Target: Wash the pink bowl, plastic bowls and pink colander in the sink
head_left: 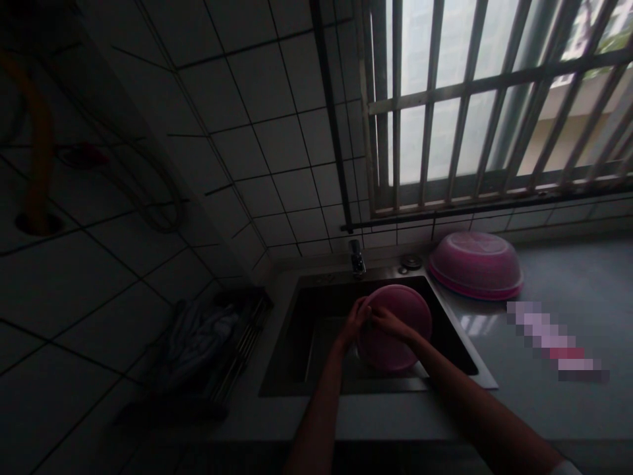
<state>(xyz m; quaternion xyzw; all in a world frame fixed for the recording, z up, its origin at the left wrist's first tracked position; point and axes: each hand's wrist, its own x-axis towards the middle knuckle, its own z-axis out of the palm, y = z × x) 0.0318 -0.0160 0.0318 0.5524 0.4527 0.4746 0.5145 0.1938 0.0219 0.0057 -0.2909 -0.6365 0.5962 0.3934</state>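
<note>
A pink basin stands tilted on its edge inside the dark steel sink, under the tap. My left hand grips the basin's left rim with fingers curled round it. My right hand rests against the basin's face right beside the left hand, its fingers bent; the dim light hides whether it holds anything small. Both forearms reach in from the bottom of the view.
A second pink basin lies upside down on the grey counter right of the sink. A dish rack with cloth sits left of the sink. A barred window is above; tiled walls stand left.
</note>
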